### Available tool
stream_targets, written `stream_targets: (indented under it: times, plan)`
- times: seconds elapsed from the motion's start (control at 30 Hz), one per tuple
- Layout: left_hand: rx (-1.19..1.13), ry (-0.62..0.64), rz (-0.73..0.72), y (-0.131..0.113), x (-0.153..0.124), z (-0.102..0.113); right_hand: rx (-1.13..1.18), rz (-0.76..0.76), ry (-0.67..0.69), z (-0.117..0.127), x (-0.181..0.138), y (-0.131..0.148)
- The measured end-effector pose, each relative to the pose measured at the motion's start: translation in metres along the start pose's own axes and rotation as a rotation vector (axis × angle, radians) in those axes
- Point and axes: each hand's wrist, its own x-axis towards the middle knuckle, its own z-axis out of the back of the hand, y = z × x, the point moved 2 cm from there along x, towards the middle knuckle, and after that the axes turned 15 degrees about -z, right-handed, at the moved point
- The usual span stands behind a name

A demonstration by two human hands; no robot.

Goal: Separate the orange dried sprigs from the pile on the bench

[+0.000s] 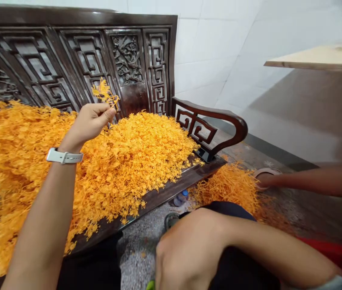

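Observation:
My left hand [91,121], with a pale watch [65,156] on its wrist, is closed in a pinch. Thumb and forefinger grip a small orange artificial flower sprig [104,92], held up over the pile. Beneath that hand a large heap of orange artificial flower sprigs [141,153] covers the seat of a dark carved wooden bench [171,189]. My right hand [189,245] is low in front, back upward, above the floor and near my knees. Its fingers bend down out of sight, so what they hold is hidden. A bit of green [150,285] shows at the lower edge beside it.
The bench's curved armrest [240,127] stands at the right end. Orange stems [231,185] lie heaped on the floor, near another person's slippered foot [264,178]. A blue-capped bottle [181,198] is below the bench edge. A pale board [318,58] juts in at upper right.

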Motion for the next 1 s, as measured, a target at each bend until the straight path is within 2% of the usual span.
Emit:
stream_targets:
  times: [0.03, 0.07, 0.13, 0.2, 0.23, 0.27, 0.3, 0.37, 0.43, 0.53, 0.67, 0.77, 0.83, 0.93, 1.0]
  plan:
    - [-0.022, 0.033, 0.001, 0.001, -0.001, 0.006, 0.054, -0.004, 0.004, 0.003, -0.001, -0.002]
    - [-0.029, 0.062, -0.002, 0.0, -0.002, 0.011, 0.179, 0.025, -0.078, 0.012, -0.004, -0.006]
    - [-0.002, 0.1, -0.005, -0.004, -0.003, 0.015, 0.552, 0.17, -0.449, 0.04, -0.018, -0.02]
    - [0.045, 0.145, 0.0, -0.007, -0.003, 0.013, 0.923, 0.306, -0.933, 0.07, -0.037, -0.042]
    - [0.064, 0.172, 0.003, -0.008, -0.004, 0.011, 1.071, 0.321, -1.135, 0.08, -0.044, -0.054]
    - [0.074, 0.202, 0.006, -0.008, -0.004, 0.009, 1.185, 0.284, -1.275, 0.088, -0.048, -0.066]
    - [0.073, 0.233, 0.009, -0.008, -0.004, 0.008, 1.267, 0.21, -1.361, 0.093, -0.05, -0.077]
    - [0.04, 0.309, 0.018, -0.009, -0.004, 0.006, 1.332, 0.054, -1.423, 0.098, -0.048, -0.096]
    - [-0.022, 0.404, 0.031, -0.01, -0.005, 0.003, 1.266, -0.018, -1.455, 0.1, -0.043, -0.11]
    - [-0.153, 0.527, 0.058, -0.015, -0.005, -0.005, 1.001, 0.017, -1.489, 0.103, -0.04, -0.117]
    - [-0.355, 0.602, 0.161, -0.024, -0.007, -0.027, 0.69, 0.004, -1.398, 0.103, -0.036, -0.111]
    - [-0.443, 0.685, 0.145, -0.025, -0.009, -0.045, 0.543, 0.01, -1.362, 0.097, -0.031, -0.099]
    - [-0.402, 0.649, 0.089, -0.019, -0.01, -0.05, 0.413, -0.02, -1.431, 0.094, -0.029, -0.091]
    - [-0.286, 0.491, 0.056, 0.003, -0.014, -0.043, 0.076, -0.125, -1.577, 0.087, -0.031, -0.072]
    - [-0.18, 0.366, 0.059, 0.023, -0.019, -0.029, -0.157, -0.101, -1.538, 0.076, -0.029, -0.053]
